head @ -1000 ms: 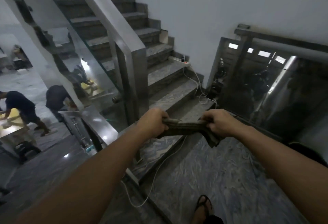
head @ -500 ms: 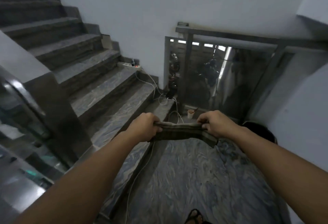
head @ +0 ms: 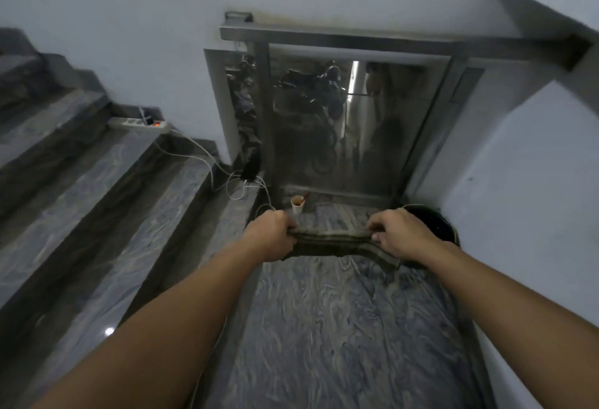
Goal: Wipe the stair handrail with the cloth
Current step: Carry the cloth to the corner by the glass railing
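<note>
A dark, folded cloth (head: 330, 241) is stretched between my two hands over the marble landing. My left hand (head: 270, 236) grips its left end and my right hand (head: 397, 235) grips its right end, where a corner hangs down. Ahead, a steel handrail (head: 372, 39) runs along the top of a glass balustrade panel (head: 340, 123) against the white wall. Both hands are well short of the rail and below it.
Marble stairs (head: 97, 188) rise on the left. A power strip (head: 139, 123) with white cables (head: 207, 162) lies on a step. A paper cup (head: 297, 204) stands at the glass base. A dark bucket (head: 431, 223) sits in the right corner by the white wall.
The view has swung right, from the left stair railing toward the landing's glass balustrade. My hands keep the cloth stretched between them, now closer to the glass panel.
</note>
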The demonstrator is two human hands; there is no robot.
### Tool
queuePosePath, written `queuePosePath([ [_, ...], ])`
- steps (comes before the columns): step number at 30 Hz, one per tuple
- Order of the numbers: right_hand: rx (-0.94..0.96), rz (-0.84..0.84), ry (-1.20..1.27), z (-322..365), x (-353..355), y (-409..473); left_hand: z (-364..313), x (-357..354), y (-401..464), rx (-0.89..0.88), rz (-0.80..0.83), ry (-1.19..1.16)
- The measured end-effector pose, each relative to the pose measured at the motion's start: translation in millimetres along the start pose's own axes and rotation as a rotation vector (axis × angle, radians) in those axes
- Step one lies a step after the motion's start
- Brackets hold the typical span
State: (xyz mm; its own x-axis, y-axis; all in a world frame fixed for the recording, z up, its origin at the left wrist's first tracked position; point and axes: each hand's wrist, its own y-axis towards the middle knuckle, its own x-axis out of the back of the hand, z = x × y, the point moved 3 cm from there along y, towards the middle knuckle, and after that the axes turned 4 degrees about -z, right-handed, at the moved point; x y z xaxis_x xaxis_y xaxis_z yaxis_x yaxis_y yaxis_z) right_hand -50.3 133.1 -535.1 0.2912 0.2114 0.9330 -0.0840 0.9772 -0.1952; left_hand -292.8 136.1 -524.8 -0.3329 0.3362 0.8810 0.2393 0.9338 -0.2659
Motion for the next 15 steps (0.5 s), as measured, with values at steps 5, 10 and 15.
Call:
queuePosePath([
  [5, -0.116, -0.028, -0.035, -41, 37, 40, -46, 15, 68, -0.042, 0.013, 0.024],
  [10, -0.233, -0.047, -0.030, -75, 61, 69, -81, 24, 131, -0.105, 0.005, 0.070],
  [15, -0.351, -0.041, 0.003, -107, 69, 104, -107, 28, 198, -0.168, 0.052, 0.111],
])
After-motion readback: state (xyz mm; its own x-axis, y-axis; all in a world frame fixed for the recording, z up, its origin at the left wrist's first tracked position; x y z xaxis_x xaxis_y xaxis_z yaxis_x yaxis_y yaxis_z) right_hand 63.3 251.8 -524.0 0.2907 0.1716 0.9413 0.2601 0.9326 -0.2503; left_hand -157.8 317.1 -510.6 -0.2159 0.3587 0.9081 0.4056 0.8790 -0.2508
